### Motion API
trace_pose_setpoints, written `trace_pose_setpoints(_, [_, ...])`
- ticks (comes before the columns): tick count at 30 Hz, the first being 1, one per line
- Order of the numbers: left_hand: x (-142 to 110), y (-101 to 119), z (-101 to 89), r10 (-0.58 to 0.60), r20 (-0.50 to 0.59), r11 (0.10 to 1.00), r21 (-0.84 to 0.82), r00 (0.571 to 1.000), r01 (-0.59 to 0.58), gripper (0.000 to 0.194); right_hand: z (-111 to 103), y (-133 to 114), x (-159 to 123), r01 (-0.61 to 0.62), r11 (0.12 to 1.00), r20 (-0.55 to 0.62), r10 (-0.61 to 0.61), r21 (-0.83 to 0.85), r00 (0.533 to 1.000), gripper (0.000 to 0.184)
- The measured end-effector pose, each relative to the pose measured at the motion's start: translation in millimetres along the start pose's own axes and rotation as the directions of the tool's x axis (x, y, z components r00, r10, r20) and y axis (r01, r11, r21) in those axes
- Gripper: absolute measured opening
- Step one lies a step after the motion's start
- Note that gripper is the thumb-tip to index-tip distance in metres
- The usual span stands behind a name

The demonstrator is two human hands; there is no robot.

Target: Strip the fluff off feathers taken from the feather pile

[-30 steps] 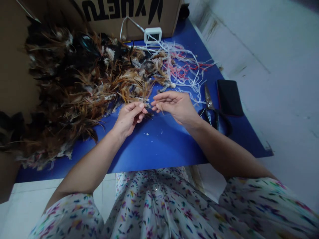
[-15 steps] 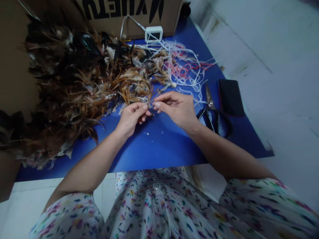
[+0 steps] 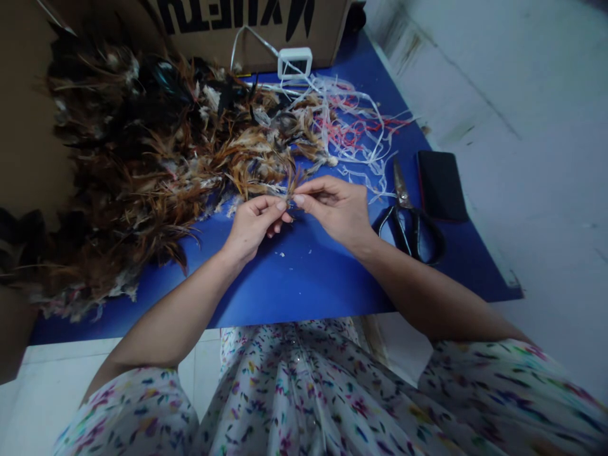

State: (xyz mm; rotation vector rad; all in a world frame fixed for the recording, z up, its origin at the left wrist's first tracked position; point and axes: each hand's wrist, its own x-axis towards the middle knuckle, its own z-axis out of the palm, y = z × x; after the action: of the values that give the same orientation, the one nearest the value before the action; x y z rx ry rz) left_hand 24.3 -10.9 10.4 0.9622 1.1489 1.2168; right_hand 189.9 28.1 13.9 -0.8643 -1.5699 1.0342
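Observation:
Both hands meet over the blue table, just in front of a large heap of brown and black feathers. My left hand pinches the lower end of a small brown feather between thumb and forefinger. My right hand is closed in a pinch at the same spot, its thumb and forefinger tips touching the feather from the right. The quill end is hidden by the fingertips, and how many feathers are held cannot be made out.
Black-handled scissors lie right of my right hand, beside a dark phone-like slab. White and pink ribbon strips tangle behind. A small white-framed device stands before a cardboard box. A wall borders the right.
My right fingertips have closed in on the left ones and now touch the feather. The heap, ribbons and scissors stay where they were.

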Motion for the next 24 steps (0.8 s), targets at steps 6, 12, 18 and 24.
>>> trace_pose_setpoints(6, [-0.4,-0.3,0.1,0.010,0.005,1.000,0.006,1.000,-0.010,0.032,0.4,-0.6,-1.3,0.026,0.997,-0.010,-0.027,-0.068,1.000,0.017])
trace_pose_setpoints(12, [-0.2,-1.2,-0.1,0.014,0.006,1.000,0.007,1.000,-0.014,0.032,0.8,0.1,-1.6,0.039,0.996,0.007,-0.038,-0.079,0.999,0.018])
trace_pose_setpoints(18, [0.4,-2.7,-1.2,0.013,0.003,0.999,0.036,1.000,-0.013,0.032,-0.2,3.5,-0.9,0.051,0.994,0.035,-0.047,-0.101,0.998,0.018])
trace_pose_setpoints(24, [1.7,-4.1,-2.1,0.029,0.009,0.999,0.039,1.000,-0.029,0.036,-2.0,3.1,0.8,0.092,0.988,0.072,-0.084,-0.124,0.994,0.009])
